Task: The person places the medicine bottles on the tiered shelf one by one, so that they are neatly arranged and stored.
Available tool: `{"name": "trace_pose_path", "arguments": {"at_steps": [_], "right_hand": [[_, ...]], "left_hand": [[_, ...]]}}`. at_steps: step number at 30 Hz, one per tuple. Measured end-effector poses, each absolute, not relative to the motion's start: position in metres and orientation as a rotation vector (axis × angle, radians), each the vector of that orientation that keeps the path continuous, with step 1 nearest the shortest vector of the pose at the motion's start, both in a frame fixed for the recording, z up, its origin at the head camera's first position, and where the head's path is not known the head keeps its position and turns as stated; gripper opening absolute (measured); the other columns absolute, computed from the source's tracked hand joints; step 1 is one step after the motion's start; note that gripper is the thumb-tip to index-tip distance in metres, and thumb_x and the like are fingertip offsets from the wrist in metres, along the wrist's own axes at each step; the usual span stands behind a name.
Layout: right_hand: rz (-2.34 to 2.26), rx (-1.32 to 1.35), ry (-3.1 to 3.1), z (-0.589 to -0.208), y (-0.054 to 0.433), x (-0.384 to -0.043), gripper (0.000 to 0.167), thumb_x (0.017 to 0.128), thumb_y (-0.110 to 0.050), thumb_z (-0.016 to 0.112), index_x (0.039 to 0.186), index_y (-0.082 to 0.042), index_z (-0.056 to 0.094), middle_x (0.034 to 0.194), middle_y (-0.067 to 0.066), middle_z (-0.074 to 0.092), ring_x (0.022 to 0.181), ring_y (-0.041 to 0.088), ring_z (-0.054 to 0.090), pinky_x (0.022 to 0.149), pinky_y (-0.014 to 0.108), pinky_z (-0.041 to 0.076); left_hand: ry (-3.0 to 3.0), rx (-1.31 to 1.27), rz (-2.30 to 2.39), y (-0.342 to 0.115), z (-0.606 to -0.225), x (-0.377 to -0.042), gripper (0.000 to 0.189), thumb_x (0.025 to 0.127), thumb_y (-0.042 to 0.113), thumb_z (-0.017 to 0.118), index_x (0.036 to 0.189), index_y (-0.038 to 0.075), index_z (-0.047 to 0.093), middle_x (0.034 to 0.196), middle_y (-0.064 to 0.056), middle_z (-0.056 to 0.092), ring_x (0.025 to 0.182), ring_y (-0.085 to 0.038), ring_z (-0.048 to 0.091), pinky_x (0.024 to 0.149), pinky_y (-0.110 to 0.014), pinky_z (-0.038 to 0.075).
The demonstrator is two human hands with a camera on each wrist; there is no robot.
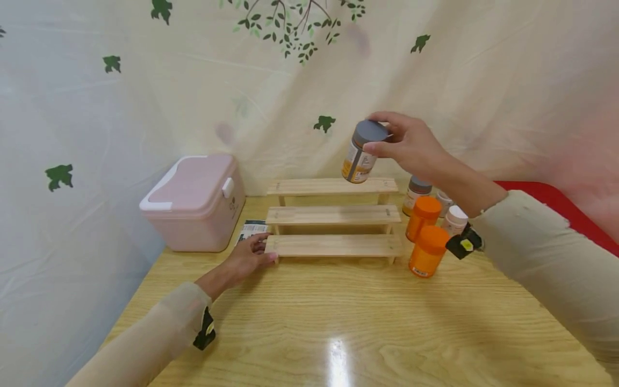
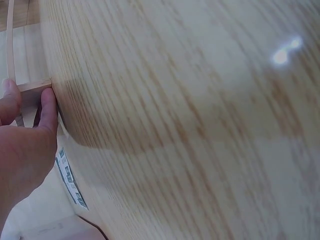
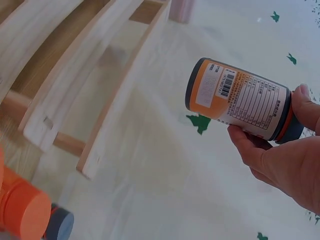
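Note:
In the head view my right hand [image 1: 408, 142] grips a supplement bottle [image 1: 359, 156] by its grey lid, with the bottle tilted in the air above the top shelf. The right wrist view shows the same bottle's [image 3: 237, 100] white and orange label with a barcode, thumb and fingers around the lid end. A three-tier wooden rack [image 1: 333, 215] stands on the table. At the rack's front left corner, my left hand [image 1: 249, 255] holds the end of the lowest tier. Seen from the left wrist, its thumb and fingers [image 2: 49, 110] pinch the wooden end.
Right of the rack stand orange bottles [image 1: 429, 252], a grey-lidded bottle [image 1: 417, 193] and white-capped bottles [image 1: 455, 219]. A pink lidded box [image 1: 198, 201] sits at the left, beside a printed packet [image 1: 252, 230]. A leaf-patterned curtain [image 1: 290, 107] hangs behind, and something red [image 1: 537, 196] lies far right.

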State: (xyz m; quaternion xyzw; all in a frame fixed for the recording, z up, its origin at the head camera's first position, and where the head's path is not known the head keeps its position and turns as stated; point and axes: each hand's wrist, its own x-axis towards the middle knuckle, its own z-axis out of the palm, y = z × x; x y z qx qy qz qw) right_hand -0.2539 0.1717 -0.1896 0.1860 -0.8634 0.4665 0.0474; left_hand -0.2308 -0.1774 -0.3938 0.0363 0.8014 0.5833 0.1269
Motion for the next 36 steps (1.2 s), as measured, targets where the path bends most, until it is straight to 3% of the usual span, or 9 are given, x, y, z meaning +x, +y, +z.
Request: {"name": "trace_pose_path", "arguments": {"at_steps": [10,26,36], "right_hand": [[1.638,0.669,-2.587,-0.197,0.125,-0.280,0.054,0.092,-0.015,0.065,0.142,-0.013,0.044,0.130,0.015,0.053,0.114,0.027,0.051,0.096,0.043,0.049],[1.791,0.610,-2.595,-0.220,0.080,-0.316,0.056,0.091,-0.012,0.066,0.142,-0.008,0.043,0.129,0.019,0.050,0.116,0.029,0.052,0.097,0.043,0.049],[1.736,0.596,-2.680,-0.225,0.065,-0.328,0.042,0.091,-0.014,0.067,0.131,-0.010,0.053,0.125,0.014,0.053,0.109,0.027,0.052,0.094,0.043,0.050]], "left_hand": [[2.331,0.092,1.730,-0.179,-0.398,-0.232,0.064,0.090,-0.001,0.064,0.146,-0.004,0.032,0.127,-0.029,0.052,0.107,-0.028,0.057,0.086,-0.033,0.055],[2.319,0.062,1.721,-0.177,-0.397,-0.233,0.063,0.091,0.000,0.063,0.146,-0.002,0.033,0.130,-0.029,0.051,0.112,-0.031,0.056,0.087,-0.034,0.055],[2.324,0.070,1.706,-0.178,-0.396,-0.233,0.063,0.092,0.001,0.063,0.147,-0.002,0.032,0.130,-0.028,0.051,0.113,-0.031,0.055,0.088,-0.035,0.054]]}}
